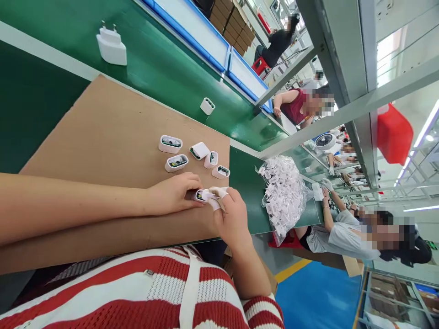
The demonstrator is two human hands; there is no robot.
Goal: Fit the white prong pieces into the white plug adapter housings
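Observation:
My left hand [176, 194] is closed around a white charger housing [199, 196] over the brown cardboard sheet. Its open end, with green and yellow parts inside, faces my right hand [235, 217]. White covers are on the thumb and finger of that right hand, and these are pinched at the housing's opening. Whatever they hold there is hidden by the fingertips. Just beyond my hands stand several more open white housings, among them one with wires inside [170, 144], one closer to me [176, 162] and one at the sheet's right side [221, 172].
The cardboard sheet [113, 137] covers part of the green bench. A white plug adapter [112, 47] and another housing [207, 106] lie farther back. On the right is a clear bag of white pieces [284, 194]. Blue-edged trays [192, 27] line the far side. Co-workers sit nearby.

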